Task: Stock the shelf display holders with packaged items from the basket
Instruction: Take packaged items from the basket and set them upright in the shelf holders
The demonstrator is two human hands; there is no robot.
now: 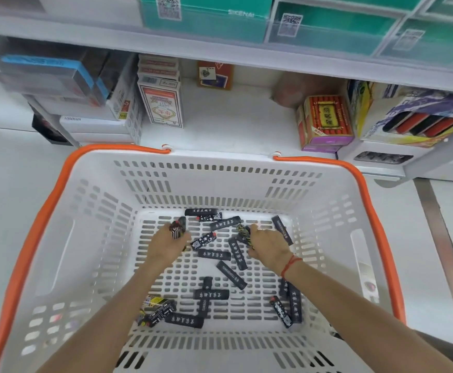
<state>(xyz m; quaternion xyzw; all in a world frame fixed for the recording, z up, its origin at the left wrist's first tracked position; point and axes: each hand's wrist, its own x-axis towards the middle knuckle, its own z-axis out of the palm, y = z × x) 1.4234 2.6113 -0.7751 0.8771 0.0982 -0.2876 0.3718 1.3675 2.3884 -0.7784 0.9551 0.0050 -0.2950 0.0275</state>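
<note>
"SKENAI" on the teal box (206,20) — "1000mm" on a white box (90,123).

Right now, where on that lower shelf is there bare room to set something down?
The open patch of shelf lies between the white card boxes and the red-and-gold box, in front of a small card pack at the back. Both shelf ends are crowded with stacked boxes.

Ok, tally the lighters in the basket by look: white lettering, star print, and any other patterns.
Black lighters with white lettering: 11
Star-print lighters: 3
Other patterned lighters: 4
Total: 18 in view
</note>
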